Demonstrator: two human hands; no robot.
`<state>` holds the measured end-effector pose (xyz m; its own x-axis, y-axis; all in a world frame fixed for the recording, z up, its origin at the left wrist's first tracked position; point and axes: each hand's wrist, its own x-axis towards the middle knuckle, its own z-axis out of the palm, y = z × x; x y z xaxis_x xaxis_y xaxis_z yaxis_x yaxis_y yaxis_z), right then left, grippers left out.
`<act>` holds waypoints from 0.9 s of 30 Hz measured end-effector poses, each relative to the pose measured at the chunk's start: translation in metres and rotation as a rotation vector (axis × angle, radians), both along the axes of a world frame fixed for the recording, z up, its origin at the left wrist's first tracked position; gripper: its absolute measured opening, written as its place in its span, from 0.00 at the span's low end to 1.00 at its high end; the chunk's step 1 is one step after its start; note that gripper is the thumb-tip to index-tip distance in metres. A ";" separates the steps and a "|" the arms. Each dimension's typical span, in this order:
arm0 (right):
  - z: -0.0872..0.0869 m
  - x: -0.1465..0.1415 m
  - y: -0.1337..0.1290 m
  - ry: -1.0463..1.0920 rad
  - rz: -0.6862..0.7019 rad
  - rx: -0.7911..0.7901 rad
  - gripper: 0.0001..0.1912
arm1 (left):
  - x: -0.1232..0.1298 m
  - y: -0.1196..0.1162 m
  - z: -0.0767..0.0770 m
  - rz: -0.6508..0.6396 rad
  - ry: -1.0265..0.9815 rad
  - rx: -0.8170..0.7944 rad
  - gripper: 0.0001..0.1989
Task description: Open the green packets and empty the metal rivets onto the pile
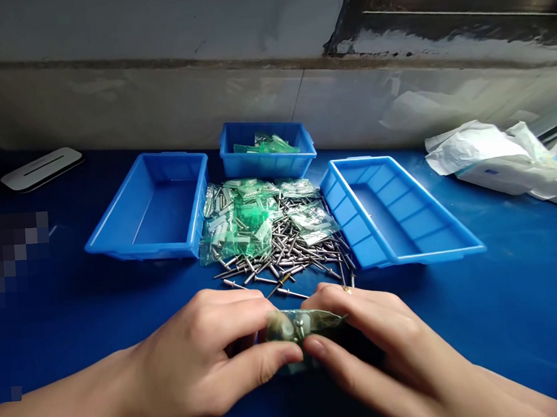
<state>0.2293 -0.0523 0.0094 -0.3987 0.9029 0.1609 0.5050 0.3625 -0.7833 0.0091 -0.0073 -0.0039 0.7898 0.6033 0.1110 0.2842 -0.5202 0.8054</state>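
Observation:
A small clear-green plastic packet [309,323] with small metal and white parts inside is held low in front of the camera. My left hand [207,351] grips its left side between thumb and fingers. On the other side, my right hand [376,341] pinches the same packet, its thumb close to the left thumb. Just beyond the hands lies a pile of metal screws and rivets [300,248]. Green and clear packets [249,226] with white and metal pieces rest on the pile's left and back.
Blue bins stand left [165,203] and right [387,208] of the pile. A third blue bin [269,165] behind holds green packets. A white flat device [43,169] is at the far left; white plastic wrapping [487,148] lies at the right.

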 end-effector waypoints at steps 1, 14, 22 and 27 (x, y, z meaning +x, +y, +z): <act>0.000 -0.001 0.000 -0.007 -0.004 -0.012 0.05 | 0.001 0.000 0.001 -0.006 -0.002 0.005 0.19; 0.001 0.001 0.004 0.069 0.066 -0.027 0.06 | -0.003 0.002 0.001 0.059 0.002 -0.043 0.12; 0.004 0.000 0.001 0.053 0.058 -0.026 0.08 | 0.000 0.003 0.003 -0.006 -0.013 -0.070 0.09; -0.002 -0.001 0.001 0.022 0.048 -0.051 0.08 | -0.002 0.002 0.003 -0.019 -0.006 -0.093 0.09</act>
<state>0.2285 -0.0517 0.0077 -0.4390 0.8898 0.1246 0.4707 0.3458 -0.8117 0.0067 -0.0058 -0.0012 0.8009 0.5958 0.0600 0.2695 -0.4481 0.8524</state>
